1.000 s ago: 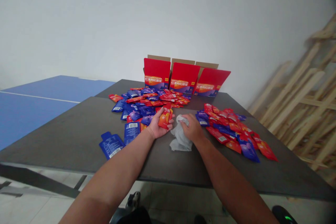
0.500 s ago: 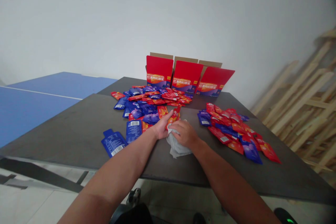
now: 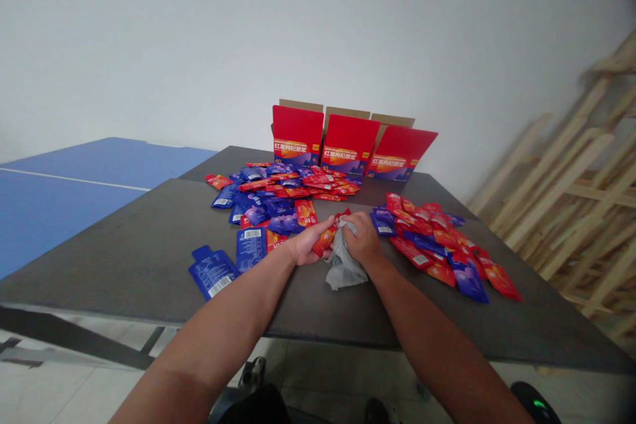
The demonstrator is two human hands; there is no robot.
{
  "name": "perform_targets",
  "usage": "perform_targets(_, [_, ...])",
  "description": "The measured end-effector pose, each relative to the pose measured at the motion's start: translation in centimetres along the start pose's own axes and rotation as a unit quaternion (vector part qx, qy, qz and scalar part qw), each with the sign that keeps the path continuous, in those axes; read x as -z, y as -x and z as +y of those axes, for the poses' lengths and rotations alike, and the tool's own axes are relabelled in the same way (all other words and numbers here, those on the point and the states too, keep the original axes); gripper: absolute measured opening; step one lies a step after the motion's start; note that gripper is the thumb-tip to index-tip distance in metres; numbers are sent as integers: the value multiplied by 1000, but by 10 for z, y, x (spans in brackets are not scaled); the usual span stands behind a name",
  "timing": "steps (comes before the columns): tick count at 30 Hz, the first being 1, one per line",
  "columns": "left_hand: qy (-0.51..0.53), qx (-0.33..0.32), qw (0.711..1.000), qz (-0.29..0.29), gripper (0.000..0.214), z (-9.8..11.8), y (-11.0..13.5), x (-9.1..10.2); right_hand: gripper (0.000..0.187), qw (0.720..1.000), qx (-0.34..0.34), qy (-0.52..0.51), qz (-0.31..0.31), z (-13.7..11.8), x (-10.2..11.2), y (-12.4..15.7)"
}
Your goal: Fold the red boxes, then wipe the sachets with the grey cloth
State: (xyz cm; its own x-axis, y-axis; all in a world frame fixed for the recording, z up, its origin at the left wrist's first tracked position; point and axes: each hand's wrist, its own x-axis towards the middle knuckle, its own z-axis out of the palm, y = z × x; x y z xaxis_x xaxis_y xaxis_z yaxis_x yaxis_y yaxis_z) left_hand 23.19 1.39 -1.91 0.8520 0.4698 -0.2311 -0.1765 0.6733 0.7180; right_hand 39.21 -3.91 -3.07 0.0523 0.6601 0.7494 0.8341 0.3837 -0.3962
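Observation:
My left hand [image 3: 309, 244] grips a red-orange sachet [image 3: 324, 242] by its lower part. My right hand [image 3: 362, 240] closes over its upper end through a crumpled grey cloth [image 3: 342, 268], whose lower part hangs onto the table. A heap of mixed blue and red sachets [image 3: 278, 197] lies just beyond my left hand. A mostly red heap of sachets [image 3: 431, 246] lies to the right of my right hand. Two blue sachets [image 3: 213, 273] lie apart, left of my left wrist.
The sachets lie on a dark grey table [image 3: 149, 258]. Several open cardboard boxes [image 3: 348, 144] with red flaps stand along its far edge. A blue table-tennis table [image 3: 74, 202] lies to the left, and wooden frames [image 3: 561, 192] lean at the right.
My hands have come together around the sachet. The cloth, earlier under my right hand, now wraps the sachet's upper end, and the sachet has moved from my left palm to between both hands.

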Motion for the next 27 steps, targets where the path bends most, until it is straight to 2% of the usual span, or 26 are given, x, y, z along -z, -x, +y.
perform_targets(3, [1,4,1000,6,34,2,2,-1,20,999,-28,7,18,9,2,-2])
perform_targets(7, [34,19,999,-36,34,7,6,-2,15,994,-79,26,74,15,4,-5])
perform_targets(9, [66,9,996,-52,38,11,6,-1,15,988,-101,39,107,14,7,-6])
perform_targets(11, [103,-17,993,-52,45,14,6,1,17,989,-87,37,116,8,10,-5])
perform_targets(14, [139,-34,989,-33,53,15,3,4,20,997,-10,11,74,-8,12,-1])
perform_targets(17, [125,-25,992,4,49,11,-1,5,19,998,63,-12,2,-27,9,4])
perform_targets(22, [104,17,994,5,55,6,-4,3,17,978,177,-26,-109,-41,-1,8])
perform_targets(24, [98,32,995,5,57,5,-4,2,18,973,194,-23,-125,-40,-3,9])
perform_targets(27, [87,21,996,-1,54,4,-5,1,19,979,172,-7,-109,-35,-4,9])
